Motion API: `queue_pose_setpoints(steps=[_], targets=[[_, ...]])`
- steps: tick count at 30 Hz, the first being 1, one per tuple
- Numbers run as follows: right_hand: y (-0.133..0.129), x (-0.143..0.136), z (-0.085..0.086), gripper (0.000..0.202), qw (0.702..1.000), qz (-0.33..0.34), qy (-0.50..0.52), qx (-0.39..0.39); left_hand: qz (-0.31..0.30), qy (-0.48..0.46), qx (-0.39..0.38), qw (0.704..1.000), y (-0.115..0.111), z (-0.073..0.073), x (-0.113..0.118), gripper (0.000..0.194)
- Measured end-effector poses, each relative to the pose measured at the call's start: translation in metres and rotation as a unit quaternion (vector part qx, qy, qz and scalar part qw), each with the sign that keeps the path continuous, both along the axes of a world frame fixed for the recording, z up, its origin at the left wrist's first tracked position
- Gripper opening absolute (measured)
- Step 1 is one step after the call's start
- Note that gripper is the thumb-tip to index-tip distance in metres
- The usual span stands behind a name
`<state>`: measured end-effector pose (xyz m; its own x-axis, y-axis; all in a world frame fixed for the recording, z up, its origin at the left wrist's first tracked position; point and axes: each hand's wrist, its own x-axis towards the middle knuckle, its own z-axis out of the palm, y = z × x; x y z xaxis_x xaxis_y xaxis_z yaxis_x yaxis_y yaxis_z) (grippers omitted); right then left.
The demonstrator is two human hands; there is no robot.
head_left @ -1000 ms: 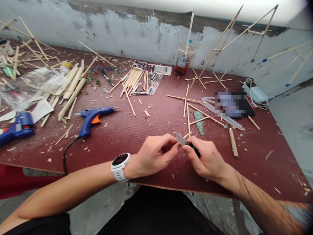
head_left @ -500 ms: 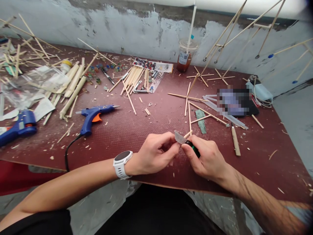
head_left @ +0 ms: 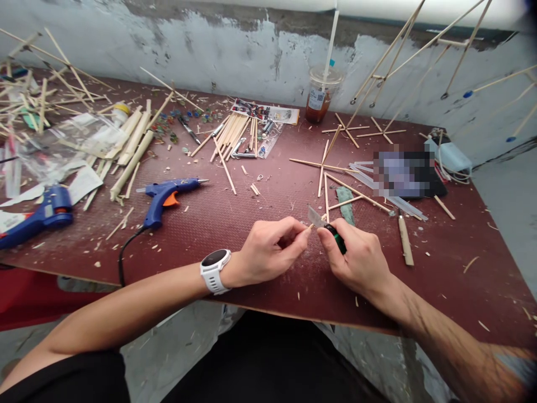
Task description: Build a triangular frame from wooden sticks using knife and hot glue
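My right hand [head_left: 356, 249] is closed around the dark green handle of a utility knife [head_left: 337, 238], its broad blade pointing up and left. The thumb lies near the base of the blade. My left hand [head_left: 274, 246] pinches a thin wooden stick [head_left: 311, 226]; just its tip shows beyond the fingertips, close to the blade, and the rest is hidden by the fingers. Whether blade and stick touch, I cannot tell. Just beyond the knife, joined thin sticks [head_left: 326, 193] form a frame on the table, beside a green strip [head_left: 345, 205].
On the dark red table [head_left: 201, 229] lie a blue glue gun [head_left: 161, 198], a second glue gun [head_left: 39, 218] and a bundle of sticks [head_left: 230, 133]. A drink cup [head_left: 319, 98] stands by the wall. A wooden-handled tool [head_left: 405, 239] rests at right, and stick structures [head_left: 403, 42] rise behind.
The knife blade has moved up and right, away from the left fingertips, and the stick's tip now shows. Both hands sit slightly higher in view.
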<state>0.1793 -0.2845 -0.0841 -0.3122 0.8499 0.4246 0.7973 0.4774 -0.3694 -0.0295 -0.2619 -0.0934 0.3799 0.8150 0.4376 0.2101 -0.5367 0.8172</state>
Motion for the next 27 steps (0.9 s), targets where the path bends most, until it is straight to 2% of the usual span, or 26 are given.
queue_pose_setpoints(steps=[3, 7, 10, 12, 13, 16, 18, 21, 22, 24, 25, 27], targets=[[0.001, -0.003, -0.002, 0.035, 1.000, -0.009, -0.005, 0.005, 0.017, 0.021, 0.045, 0.999, 0.004, -0.001, 0.000, 0.014], [0.006, 0.001, -0.003, 0.036, 0.999, -0.029, 0.007, -0.012, 0.052, 0.101, 0.164, 0.980, 0.011, -0.007, -0.003, 0.014], [0.017, 0.021, 0.001, 0.044, 0.992, -0.110, 0.047, -0.031, 0.046, 0.148, 0.283, 0.946, 0.015, -0.013, -0.008, 0.016], [0.022, 0.035, 0.003, 0.048, 0.977, -0.177, 0.118, -0.036, 0.035, 0.159, 0.322, 0.933, 0.015, -0.015, -0.010, 0.016], [0.023, 0.040, 0.004, 0.048, 0.969, -0.172, 0.168, -0.054, 0.028, 0.159, 0.321, 0.933, 0.013, -0.015, -0.010, 0.015], [0.017, 0.036, 0.005, 0.043, 0.943, -0.076, 0.283, -0.159, 0.012, 0.151, 0.281, 0.948, 0.007, -0.013, -0.008, 0.012], [0.011, 0.024, 0.007, 0.037, 0.938, -0.019, 0.282, -0.203, 0.010, 0.148, 0.256, 0.955, 0.003, -0.013, -0.005, 0.009], [0.005, 0.008, 0.013, 0.032, 0.942, 0.004, 0.262, -0.208, -0.004, 0.122, 0.197, 0.973, 0.000, -0.011, -0.001, 0.007], [0.005, 0.006, 0.015, 0.032, 0.942, 0.005, 0.263, -0.209, -0.020, 0.105, 0.155, 0.982, 0.000, -0.009, 0.000, 0.008], [0.006, 0.006, 0.018, 0.032, 0.940, 0.009, 0.266, -0.215, -0.067, 0.062, 0.014, 0.996, 0.002, -0.004, 0.000, 0.012], [0.007, 0.008, 0.018, 0.032, 0.939, 0.014, 0.265, -0.218, -0.099, 0.035, -0.080, 0.991, 0.003, -0.001, 0.000, 0.017], [0.008, 0.011, 0.019, 0.032, 0.941, 0.024, 0.255, -0.221, -0.164, -0.017, -0.262, 0.951, 0.006, 0.004, -0.001, 0.027]])
